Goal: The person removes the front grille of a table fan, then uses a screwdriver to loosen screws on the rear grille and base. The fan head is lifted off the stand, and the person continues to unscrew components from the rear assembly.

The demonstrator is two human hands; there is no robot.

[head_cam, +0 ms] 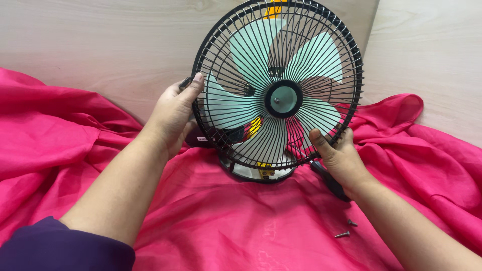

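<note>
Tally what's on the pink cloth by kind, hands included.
Table fan with black wire grille and pale green blades: 1
Loose screws: 2
Hands on the grille, left hand and right hand: 2
Black tool handle: 1
Total: 6

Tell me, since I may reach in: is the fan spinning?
Stopped: the pale green blades show sharp, unblurred edges behind the black grille.
</note>
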